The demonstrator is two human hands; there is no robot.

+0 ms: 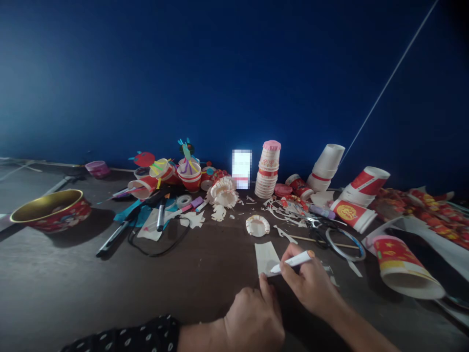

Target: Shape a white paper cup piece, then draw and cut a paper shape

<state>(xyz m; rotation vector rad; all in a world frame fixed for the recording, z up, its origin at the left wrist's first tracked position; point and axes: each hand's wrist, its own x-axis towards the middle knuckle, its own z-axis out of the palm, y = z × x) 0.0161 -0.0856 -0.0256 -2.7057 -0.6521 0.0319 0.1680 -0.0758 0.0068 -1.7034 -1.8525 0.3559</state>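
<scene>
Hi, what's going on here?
A person is working at a cluttered dark table with bare hands. Their right hand grips a white marker, its tip at the edge of a piece of white paper, and the fingers of their left hand touch the paper's near edge. Nearby lie scissors, a cut paper-cup piece and a stack of paper cups.
</scene>
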